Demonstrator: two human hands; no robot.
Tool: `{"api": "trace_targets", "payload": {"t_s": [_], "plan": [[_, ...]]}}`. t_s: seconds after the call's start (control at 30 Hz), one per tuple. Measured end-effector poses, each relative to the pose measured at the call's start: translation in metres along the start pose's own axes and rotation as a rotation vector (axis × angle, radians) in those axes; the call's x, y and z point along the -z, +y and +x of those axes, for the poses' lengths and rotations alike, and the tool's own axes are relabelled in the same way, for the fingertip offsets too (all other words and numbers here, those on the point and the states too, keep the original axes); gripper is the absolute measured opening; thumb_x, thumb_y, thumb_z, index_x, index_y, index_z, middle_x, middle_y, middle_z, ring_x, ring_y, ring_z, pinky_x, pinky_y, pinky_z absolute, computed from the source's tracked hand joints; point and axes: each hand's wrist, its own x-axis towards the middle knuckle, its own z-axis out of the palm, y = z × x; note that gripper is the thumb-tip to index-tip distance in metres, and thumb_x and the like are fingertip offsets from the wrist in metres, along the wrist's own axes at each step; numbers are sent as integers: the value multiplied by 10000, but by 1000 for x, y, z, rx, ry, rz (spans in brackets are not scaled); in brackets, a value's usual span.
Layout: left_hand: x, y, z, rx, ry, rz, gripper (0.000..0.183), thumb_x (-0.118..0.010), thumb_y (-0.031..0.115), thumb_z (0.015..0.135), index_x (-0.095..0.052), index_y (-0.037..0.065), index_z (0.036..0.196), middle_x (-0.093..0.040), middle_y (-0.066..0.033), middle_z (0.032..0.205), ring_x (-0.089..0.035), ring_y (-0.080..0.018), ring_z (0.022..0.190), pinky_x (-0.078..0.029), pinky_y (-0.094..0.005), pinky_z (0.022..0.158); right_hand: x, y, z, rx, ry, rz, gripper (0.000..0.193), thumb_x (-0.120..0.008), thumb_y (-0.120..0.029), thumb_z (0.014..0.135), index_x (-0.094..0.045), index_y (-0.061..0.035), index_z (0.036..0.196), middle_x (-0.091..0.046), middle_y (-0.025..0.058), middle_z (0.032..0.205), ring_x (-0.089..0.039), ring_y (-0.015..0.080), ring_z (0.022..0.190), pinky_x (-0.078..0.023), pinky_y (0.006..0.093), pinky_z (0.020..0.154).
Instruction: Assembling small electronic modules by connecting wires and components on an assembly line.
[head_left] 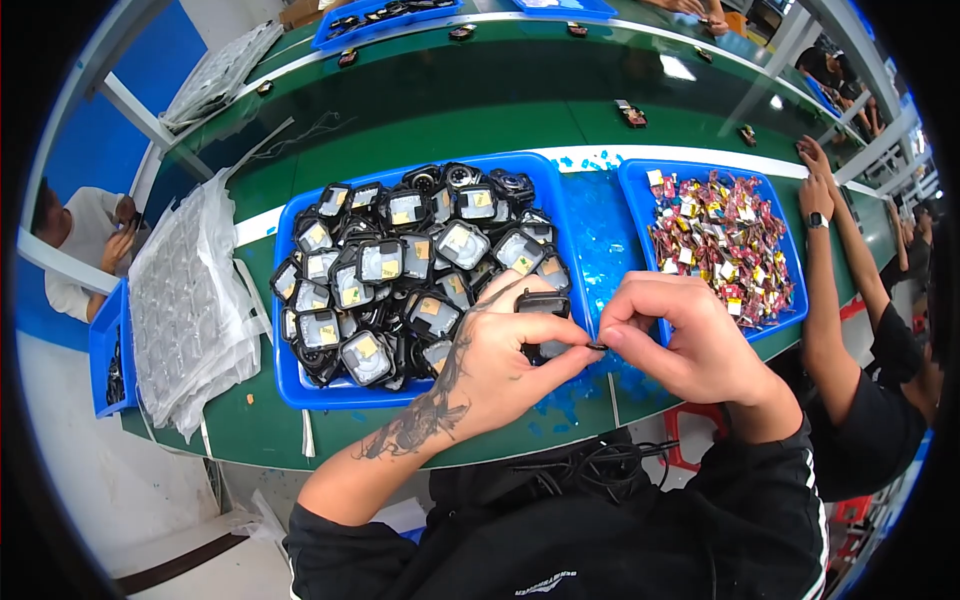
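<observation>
Above the right edge of a blue tray [430, 400], my left hand [515, 340] pinches a small dark piece [597, 347] between thumb and index finger. Against the same piece close the thumb and index fingertips of my right hand [690, 335]. The piece is mostly covered, so its kind does not show. Behind my left index finger is a black watch case [543, 303]; whether that hand holds it or it lies in the tray, I cannot tell. Heaped in the tray are black watch cases [380, 261] with grey inner faces and tan stickers.
To the right, a blue tray [803, 290] holds many small red, yellow and white electronic parts [715, 240]. Blue scraps [600, 240] litter the surface between the trays. Clear plastic trays [195, 300] are stacked at left. A co-worker's arm [825, 290] reaches in at right; assemblies [631, 114] dot the green belt.
</observation>
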Motion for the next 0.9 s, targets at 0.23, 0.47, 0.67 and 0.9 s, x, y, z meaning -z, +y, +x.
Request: {"api": "trace_targets", "payload": {"t_s": [0.23, 0.47, 0.67, 0.9], "plan": [[-2, 1, -4, -210, 142, 287, 182, -828, 41, 637, -757, 87, 799, -635, -40, 842, -587, -211, 809, -470, -321, 686, -12, 7, 3, -146, -43, 152, 80, -556, -74, 924, -539, -1, 897, -564, 114, 777, -560, 252, 683, -436, 347, 617], [-6, 1, -3, -214, 149, 274, 175, -822, 71, 665, -742, 73, 821, -613, -55, 853, -580, -239, 798, -480, -350, 691, -17, 30, 3, 24, 441, -275, 54, -575, 6, 874, -524, -11, 878, -553, 140, 785, -574, 346, 715, -451, 402, 624], [-5, 3, -4, 39, 145, -29, 122, -773, 42, 757, -755, 46, 878, -679, -74, 851, -613, -192, 835, -491, -308, 754, 1, 52, 4, -127, 322, -757, 91, -636, -46, 841, -606, -50, 927, -600, 115, 766, -612, 320, 664, -483, 413, 576], [-7, 11, -8, 421, 186, -476, 127, -745, 70, 815, -739, 11, 927, -717, -70, 850, -664, -138, 813, -467, -288, 846, -24, 41, -15, -16, 523, -395, 237, -752, 23, 746, -645, -40, 948, -647, 90, 835, -637, 168, 672, -500, 274, 557]]}}
